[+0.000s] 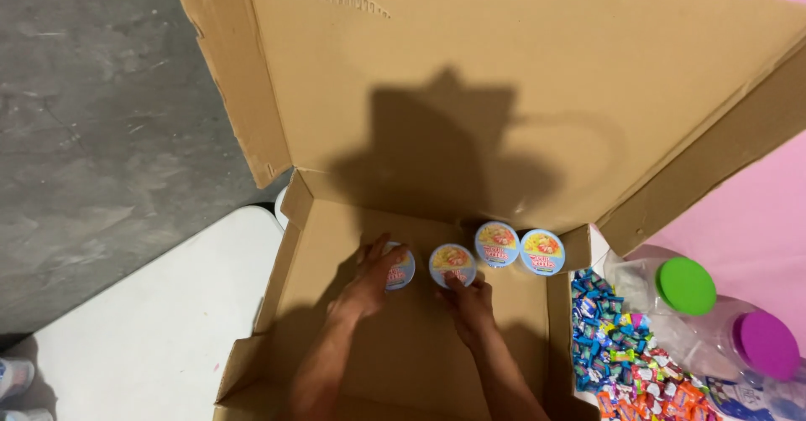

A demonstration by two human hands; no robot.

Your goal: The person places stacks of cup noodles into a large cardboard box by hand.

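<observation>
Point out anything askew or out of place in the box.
Mild only: the four cups do not line up. The two under the left hand and right hand sit nearer than the pair by the box wall.

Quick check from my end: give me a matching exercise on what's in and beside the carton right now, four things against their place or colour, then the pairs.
Things:
1. left hand
2. right hand
3. green lid
4. loose wrapped candies

Places or colours:
A. on a clear jar right of the carton
B. heaped beside the carton's right wall
C. on the leftmost cup in the row
D. fingertips on the second cup from the left

Pairs: 1-C, 2-D, 3-A, 4-B
</observation>
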